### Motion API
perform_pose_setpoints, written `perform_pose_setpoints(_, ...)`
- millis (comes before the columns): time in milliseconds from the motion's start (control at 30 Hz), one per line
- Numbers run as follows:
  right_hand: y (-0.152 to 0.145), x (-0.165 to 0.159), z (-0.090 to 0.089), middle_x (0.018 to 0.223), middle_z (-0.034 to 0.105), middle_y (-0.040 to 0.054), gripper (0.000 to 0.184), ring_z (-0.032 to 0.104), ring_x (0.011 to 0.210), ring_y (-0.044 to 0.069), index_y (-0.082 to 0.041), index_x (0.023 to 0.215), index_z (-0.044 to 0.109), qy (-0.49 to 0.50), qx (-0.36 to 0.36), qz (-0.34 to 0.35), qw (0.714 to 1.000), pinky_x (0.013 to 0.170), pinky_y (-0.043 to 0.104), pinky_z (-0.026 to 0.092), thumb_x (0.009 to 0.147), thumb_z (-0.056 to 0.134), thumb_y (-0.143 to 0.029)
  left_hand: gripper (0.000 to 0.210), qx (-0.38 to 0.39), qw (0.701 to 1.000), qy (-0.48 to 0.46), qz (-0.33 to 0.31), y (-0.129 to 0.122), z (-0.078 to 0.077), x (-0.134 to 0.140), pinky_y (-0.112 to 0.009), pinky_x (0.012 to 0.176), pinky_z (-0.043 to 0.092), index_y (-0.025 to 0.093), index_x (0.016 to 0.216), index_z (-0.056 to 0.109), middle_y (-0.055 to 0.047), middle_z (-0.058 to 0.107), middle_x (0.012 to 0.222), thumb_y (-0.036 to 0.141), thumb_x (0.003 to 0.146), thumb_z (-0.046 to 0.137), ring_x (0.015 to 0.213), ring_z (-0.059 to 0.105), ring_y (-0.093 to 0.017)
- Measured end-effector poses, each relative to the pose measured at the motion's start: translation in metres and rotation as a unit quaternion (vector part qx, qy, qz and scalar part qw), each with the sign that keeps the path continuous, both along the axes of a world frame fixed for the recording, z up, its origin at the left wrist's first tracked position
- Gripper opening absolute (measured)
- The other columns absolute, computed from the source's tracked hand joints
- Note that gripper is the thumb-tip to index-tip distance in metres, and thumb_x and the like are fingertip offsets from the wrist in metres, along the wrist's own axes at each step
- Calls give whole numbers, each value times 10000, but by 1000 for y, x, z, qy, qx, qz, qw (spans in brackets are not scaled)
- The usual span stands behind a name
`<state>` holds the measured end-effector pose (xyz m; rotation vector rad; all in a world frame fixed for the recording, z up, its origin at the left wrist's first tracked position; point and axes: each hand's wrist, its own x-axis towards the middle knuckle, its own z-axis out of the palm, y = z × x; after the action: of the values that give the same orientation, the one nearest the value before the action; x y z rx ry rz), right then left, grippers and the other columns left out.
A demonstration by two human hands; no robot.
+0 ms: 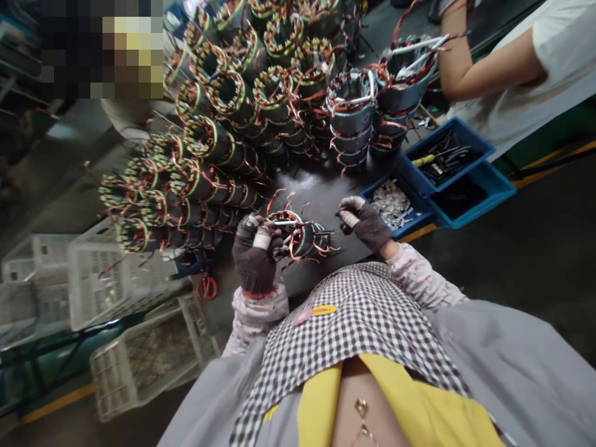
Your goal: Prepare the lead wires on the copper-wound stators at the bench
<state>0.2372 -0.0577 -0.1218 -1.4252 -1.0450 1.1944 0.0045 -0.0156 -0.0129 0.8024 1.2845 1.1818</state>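
Observation:
A motor stator [305, 239] with copper wires and white sleeving lies on its side on the dark table before me. My left hand [255, 251], in a dark glove with pale fingertips, is closed at the stator's left end. Its curled fingers pinch the wire leads there. To the right, apart from the stator, my right hand [365, 225] wears a similar glove. Its thumb and fingers are pressed together, and a small dark thing at their tips is too small to name. A blue tray of small white pieces [393, 203] stands beside this hand.
Stacked stators [228, 93] fill the back and left. A blue bin [447, 152] holds a yellow-handled tool and dark pieces. Red-handled scissors [207, 287] lie at the left table edge, near plastic crates [139, 366]. A co-worker's arm [488, 68] reaches in at back right.

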Motion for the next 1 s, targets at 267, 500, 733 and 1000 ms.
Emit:
perform_pose_setpoints(267, -28, 1, -85, 1086, 786, 79, 219, 713, 1002, 202, -179, 1107, 769, -175, -118, 79, 974, 1016, 383, 570, 950, 619, -205, 650, -21, 999, -46, 4, 6, -6, 4, -292, 603, 616, 245, 1119, 649, 14, 813, 954, 354, 626, 1057, 716, 761, -167)
perform_pose_setpoints(500, -18, 0, -105, 1115, 800, 88, 183, 721, 1075, 228, -195, 1062, 809, -172, -137, 87, 972, 1066, 390, 551, 946, 673, -234, 747, -3, 995, -63, 71, 9, -17, 8, -257, 581, 616, 200, 1092, 657, -29, 814, 912, 316, 490, 1083, 692, 765, -168)
perform_pose_setpoints(733, -12, -17, -121, 847, 770, 30, 148, 707, 726, 151, -180, 1039, 772, -19, -229, 55, 972, 744, 266, 608, 974, 676, -272, 609, -7, 999, -15, 29, 8, -12, 11, -241, 599, 620, 218, 1062, 668, -14, 809, 937, 274, 562, 1012, 716, 767, -166)
perform_pose_setpoints(1000, -10, -24, -122, 759, 735, 3, 144, 698, 654, 133, -184, 991, 728, 5, -225, 42, 973, 637, 221, 587, 1002, 653, -306, 521, -22, 999, 32, 20, 6, -9, 14, -328, 684, 685, 260, 1033, 702, -16, 808, 986, 276, 580, 961, 781, 774, -209)
